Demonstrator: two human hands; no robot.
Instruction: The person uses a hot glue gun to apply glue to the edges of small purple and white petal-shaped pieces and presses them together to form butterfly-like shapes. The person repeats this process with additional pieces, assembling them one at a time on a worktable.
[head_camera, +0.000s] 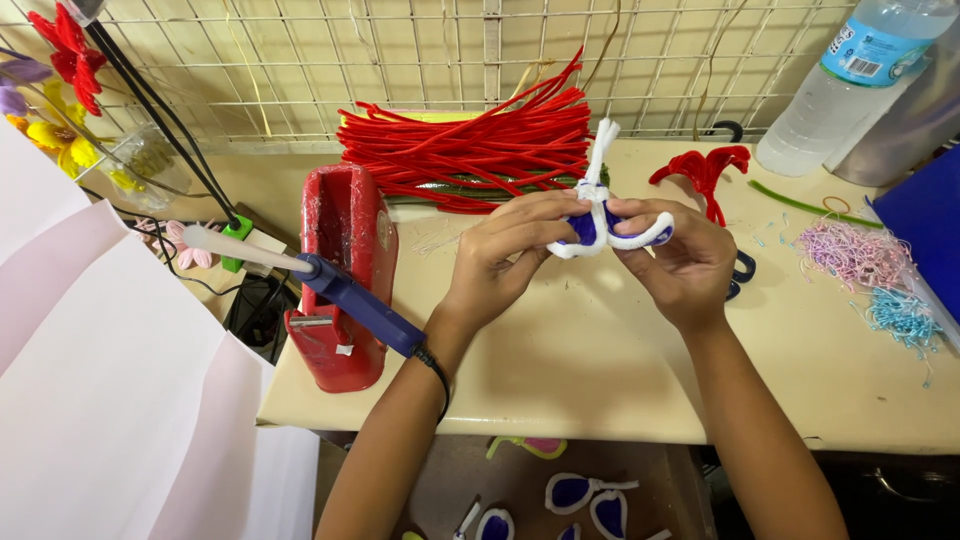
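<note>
Both hands are up over the middle of the cream counter (600, 380), and they hold one small craft piece together. The left hand (505, 255) has its fingers curled and pinched on the left side of the pipe cleaner flower (600, 215). The right hand (680, 260) pinches the right side of it, with the thumb on top of a white loop. The flower is made of fuzzy white pipe cleaner bent into loops, with dark blue filling inside the loops, and two white ends stick straight up from the middle. It is in the air just above the counter, not lying on it. A black band sits on the left wrist. Behind the hands, near the back edge of the counter, lies a big bundle of red pipe cleaners (480, 150). A red tape dispenser (345, 275) stands at the left edge of the counter, and a blue glue gun (340, 290) with a white glue stick leans across it. A small red pipe cleaner shape (705, 170) lies near the back, to the right of the hands. Pink and blue fuzzy scraps (865, 270) lie near the right edge. A clear plastic water bottle (850, 80) lies at the back right corner. More blue and white petals (575, 495) lie on the floor below the front edge.
</note>
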